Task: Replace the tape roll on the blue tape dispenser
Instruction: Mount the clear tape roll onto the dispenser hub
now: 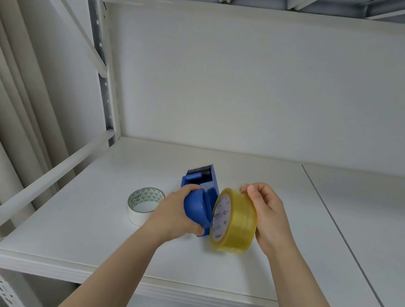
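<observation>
Left hand (176, 214) is closed around a blue round hub (197, 207); right hand (266, 218) is wrapped over a yellowish clear tape roll (234, 220).

The hub is gripped from the left, just in front of the blue tape dispenser (201, 179), which stands on the white shelf (230, 269) with its serrated cutter end turned away. The yellowish roll is held on edge by its rim, tilted, its printed core facing the hub and lying just beside it; whether the two touch cannot be told. A second roll, white with a green triangle-patterned core (144, 205), is seen lying on the shelf just left of the left hand.
</observation>
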